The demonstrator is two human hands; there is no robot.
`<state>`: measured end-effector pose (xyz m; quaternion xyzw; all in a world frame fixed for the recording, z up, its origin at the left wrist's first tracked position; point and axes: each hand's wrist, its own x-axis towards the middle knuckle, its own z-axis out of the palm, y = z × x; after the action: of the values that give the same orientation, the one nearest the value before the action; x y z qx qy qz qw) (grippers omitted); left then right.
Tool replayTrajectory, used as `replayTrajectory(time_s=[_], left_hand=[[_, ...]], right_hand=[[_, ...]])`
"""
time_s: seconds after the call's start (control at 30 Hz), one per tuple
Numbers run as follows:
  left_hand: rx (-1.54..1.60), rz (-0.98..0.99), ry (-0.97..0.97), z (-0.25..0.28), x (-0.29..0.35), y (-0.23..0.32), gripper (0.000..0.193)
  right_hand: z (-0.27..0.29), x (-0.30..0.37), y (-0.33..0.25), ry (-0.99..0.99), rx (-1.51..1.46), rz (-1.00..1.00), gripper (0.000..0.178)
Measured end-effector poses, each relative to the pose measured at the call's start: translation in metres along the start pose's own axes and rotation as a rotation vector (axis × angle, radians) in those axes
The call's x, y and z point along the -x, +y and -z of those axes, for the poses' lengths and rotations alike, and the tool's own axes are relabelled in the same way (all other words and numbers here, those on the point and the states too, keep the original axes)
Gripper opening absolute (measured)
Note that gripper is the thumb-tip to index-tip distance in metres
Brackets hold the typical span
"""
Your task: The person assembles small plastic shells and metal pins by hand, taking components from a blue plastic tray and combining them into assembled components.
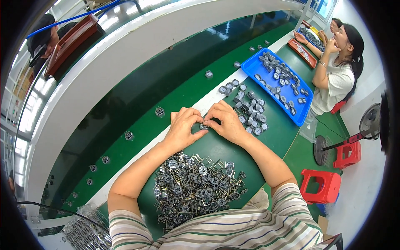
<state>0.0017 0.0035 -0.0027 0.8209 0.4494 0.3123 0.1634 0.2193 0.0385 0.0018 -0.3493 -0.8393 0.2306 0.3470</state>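
Observation:
Between the fingertips of both my hands is a small round part with metal pins (203,126), held just over the green table. My left hand (183,129) pinches it from the left, thumb and index finger closed. From the other side my right hand (225,123) grips it in the same way; the fingers partly cover it. Near my forearms lies a large heap of small dark parts with metal pins (196,187). Beyond my right hand sits a pile of round grey-black housings (252,110), some standing on edge.
A blue tray (298,118) of similar housings stands at the right. Along the left runs a green conveyor belt (141,121) with scattered parts, bordered by a white rail (146,148). A co-worker (339,79) sits at far right. Red stools (321,187) and a fan (368,118) stand behind.

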Motion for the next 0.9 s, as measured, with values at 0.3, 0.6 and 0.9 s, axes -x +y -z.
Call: replayTrajectory(time_s=[0.3,0.6,0.9], left_hand=[[0.002,-0.011,0.030,-0.001,0.001,-0.001,0.033],[-0.334,0.212,0.225,0.041,-0.009,-0.038,0.028],[-0.235,-0.073,0.139,0.014,-0.010,0.004,0.056]], right_hand=[[0.001,0.002,-0.014,0.043,0.069,0.005,0.017],[0.028,0.004,0.005,0.206,0.461,-0.013,0.022],[0.019,0.008,0.003,0.063,0.347,0.098,0.026]])
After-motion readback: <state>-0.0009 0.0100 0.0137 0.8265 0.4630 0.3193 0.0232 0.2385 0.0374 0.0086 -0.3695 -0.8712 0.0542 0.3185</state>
